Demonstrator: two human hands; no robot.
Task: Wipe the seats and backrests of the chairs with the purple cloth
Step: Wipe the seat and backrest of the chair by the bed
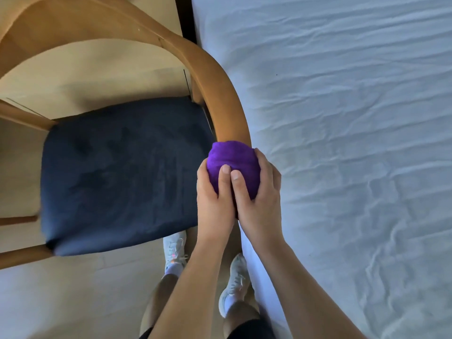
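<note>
A wooden chair with a curved backrest rail (pixel 215 77) and a dark blue cushioned seat (pixel 122 177) stands left of centre. The purple cloth (pixel 232 157) is wrapped over the near end of the curved rail. My left hand (pixel 214 199) grips the cloth from the left side, thumb on top. My right hand (pixel 259 201) grips it from the right, thumb beside the left thumb. Both hands close around the cloth and the rail beneath it.
A bed with a wrinkled white sheet (pixel 354 143) fills the right side, close against the chair. Pale floor (pixel 73 302) lies below the chair. My feet in light sneakers (pixel 175 253) stand between chair and bed.
</note>
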